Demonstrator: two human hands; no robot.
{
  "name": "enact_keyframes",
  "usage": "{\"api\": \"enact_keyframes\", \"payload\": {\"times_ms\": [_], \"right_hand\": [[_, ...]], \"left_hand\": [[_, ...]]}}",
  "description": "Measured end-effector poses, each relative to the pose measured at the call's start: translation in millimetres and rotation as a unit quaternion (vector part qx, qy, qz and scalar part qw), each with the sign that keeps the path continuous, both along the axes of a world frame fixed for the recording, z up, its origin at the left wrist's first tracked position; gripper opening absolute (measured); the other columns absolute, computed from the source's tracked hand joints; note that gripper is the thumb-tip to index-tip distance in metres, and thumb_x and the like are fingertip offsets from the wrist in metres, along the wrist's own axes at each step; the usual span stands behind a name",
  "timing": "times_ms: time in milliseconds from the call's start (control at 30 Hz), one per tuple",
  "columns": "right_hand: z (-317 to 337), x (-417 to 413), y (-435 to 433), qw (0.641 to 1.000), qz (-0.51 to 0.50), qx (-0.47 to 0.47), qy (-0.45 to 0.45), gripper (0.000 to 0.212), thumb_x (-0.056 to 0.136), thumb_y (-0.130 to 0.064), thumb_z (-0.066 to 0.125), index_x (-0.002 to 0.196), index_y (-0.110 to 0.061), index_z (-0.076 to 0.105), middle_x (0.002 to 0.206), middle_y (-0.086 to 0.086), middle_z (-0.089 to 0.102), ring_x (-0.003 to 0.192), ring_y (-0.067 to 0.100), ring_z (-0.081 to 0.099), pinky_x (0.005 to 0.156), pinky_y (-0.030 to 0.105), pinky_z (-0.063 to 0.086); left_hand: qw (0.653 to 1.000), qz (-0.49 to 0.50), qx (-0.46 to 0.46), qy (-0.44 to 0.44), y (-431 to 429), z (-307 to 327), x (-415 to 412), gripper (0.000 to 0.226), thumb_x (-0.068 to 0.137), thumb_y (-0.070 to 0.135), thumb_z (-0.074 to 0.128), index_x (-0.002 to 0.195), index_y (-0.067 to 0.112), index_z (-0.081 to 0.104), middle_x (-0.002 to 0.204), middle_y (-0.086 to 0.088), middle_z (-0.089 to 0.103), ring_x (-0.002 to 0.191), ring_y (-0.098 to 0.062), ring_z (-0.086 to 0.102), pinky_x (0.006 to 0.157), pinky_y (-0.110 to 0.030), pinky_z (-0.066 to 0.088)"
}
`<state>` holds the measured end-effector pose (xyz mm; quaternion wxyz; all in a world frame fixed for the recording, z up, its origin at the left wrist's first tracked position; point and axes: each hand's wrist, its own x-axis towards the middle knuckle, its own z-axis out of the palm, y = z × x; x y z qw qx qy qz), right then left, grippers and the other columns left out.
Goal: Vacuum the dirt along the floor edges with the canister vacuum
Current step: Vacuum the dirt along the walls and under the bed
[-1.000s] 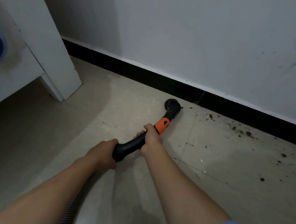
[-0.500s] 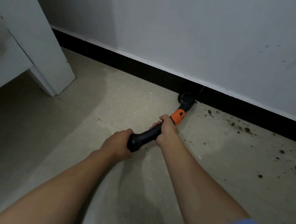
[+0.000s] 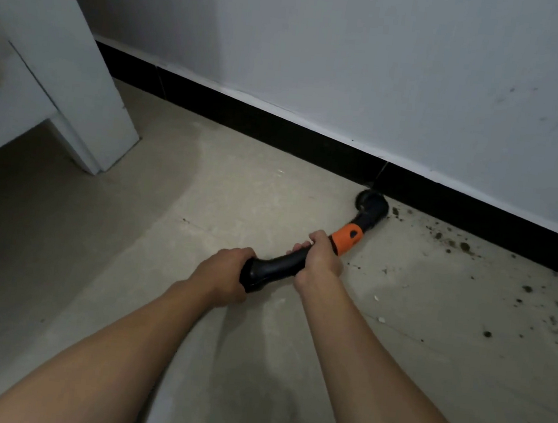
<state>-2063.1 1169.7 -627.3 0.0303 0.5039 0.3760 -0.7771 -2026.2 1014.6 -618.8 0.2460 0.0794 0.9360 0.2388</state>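
Note:
I hold a black vacuum wand (image 3: 278, 266) with an orange collar (image 3: 346, 237) in both hands. My left hand (image 3: 226, 274) grips its near end, where the hose leaves it. My right hand (image 3: 320, 258) grips the wand just behind the orange collar. The round black nozzle (image 3: 372, 205) sits on the beige floor tile right against the black skirting (image 3: 279, 128). Dark dirt crumbs (image 3: 456, 245) lie scattered along the skirting to the right of the nozzle. The canister itself is out of view.
A white furniture leg and panel (image 3: 77, 86) stand on the floor at the left. The white wall (image 3: 389, 68) runs diagonally above the skirting. More dirt specks (image 3: 522, 306) and two small white bits (image 3: 380, 319) dot the tiles at the right.
The nozzle has moved from the open tile up to the skirting and right, towards the dirt. Both hands followed it with the same grip.

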Motion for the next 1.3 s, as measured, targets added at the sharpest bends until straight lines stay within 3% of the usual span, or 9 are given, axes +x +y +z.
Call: {"api": "enact_keyframes", "payload": {"times_ms": [100,233,600,833,1000,1100,1300], "right_hand": [[-0.9,14.0,23.9,0.999,-0.043,0.005,0.003,0.009,0.083,-0.004,0.062,0.082,-0.006,0.053,0.064,0.006,0.054,0.050,0.020,0.053,0.055,0.033,0.052],[6.3,2.2,53.4,1.000,-0.021,0.001,0.012,0.012,0.084,-0.006,0.062,0.078,-0.007,0.052,0.062,0.005,0.052,0.048,0.018,0.051,0.055,0.031,0.051],[7.0,-19.6,0.6,0.997,0.070,-0.016,0.014,0.007,0.083,-0.005,0.062,0.082,-0.006,0.054,0.063,0.007,0.055,0.051,0.020,0.054,0.055,0.033,0.051],[1.0,22.0,87.7,0.998,-0.056,0.017,-0.023,0.012,0.084,-0.004,0.061,0.083,-0.006,0.050,0.062,0.005,0.053,0.049,0.019,0.053,0.052,0.032,0.050],[1.8,51.8,127.0,0.991,-0.130,0.023,-0.035,0.012,0.087,-0.006,0.062,0.088,-0.007,0.050,0.064,0.006,0.054,0.051,0.020,0.054,0.052,0.033,0.050],[2.8,50.9,110.3,0.992,-0.127,0.013,-0.020,0.012,0.086,-0.006,0.062,0.083,-0.006,0.051,0.063,0.006,0.054,0.051,0.020,0.054,0.053,0.033,0.051],[6.3,31.0,-4.7,0.999,-0.011,-0.042,0.008,0.013,0.084,-0.005,0.064,0.076,-0.005,0.054,0.064,0.008,0.056,0.051,0.021,0.054,0.062,0.035,0.051]], "left_hand": [[0.999,-0.046,-0.009,0.009,21.2,-1.6,-4.0,0.045,0.072,0.017,0.072,0.114,0.023,0.056,0.108,-0.002,0.061,0.098,-0.024,0.059,0.082,-0.040,0.052],[0.998,-0.059,-0.007,0.025,47.1,3.6,-8.2,0.048,0.071,0.015,0.072,0.115,0.020,0.054,0.108,-0.004,0.061,0.094,-0.024,0.059,0.077,-0.039,0.053],[0.999,0.028,-0.001,0.024,1.7,1.2,-7.2,0.042,0.074,0.017,0.072,0.113,0.016,0.056,0.105,-0.005,0.061,0.095,-0.025,0.059,0.079,-0.036,0.051],[0.992,-0.123,0.018,-0.021,81.4,-15.5,-13.9,0.038,0.075,0.022,0.071,0.109,0.022,0.055,0.105,-0.003,0.062,0.092,-0.022,0.059,0.078,-0.036,0.052],[0.975,-0.217,-0.025,-0.023,130.2,-16.2,-9.0,0.040,0.076,0.022,0.070,0.110,0.020,0.050,0.106,-0.005,0.059,0.093,-0.023,0.058,0.074,-0.033,0.050],[0.978,-0.204,-0.034,-0.012,113.4,-15.5,-7.4,0.038,0.077,0.023,0.069,0.109,0.019,0.049,0.105,-0.005,0.060,0.089,-0.021,0.057,0.072,-0.030,0.047],[0.993,-0.075,-0.082,-0.029,-3.8,-0.1,4.3,0.042,0.064,0.016,0.078,0.093,0.022,0.048,0.089,0.003,0.054,0.083,-0.018,0.053,0.066,-0.027,0.041]]}}
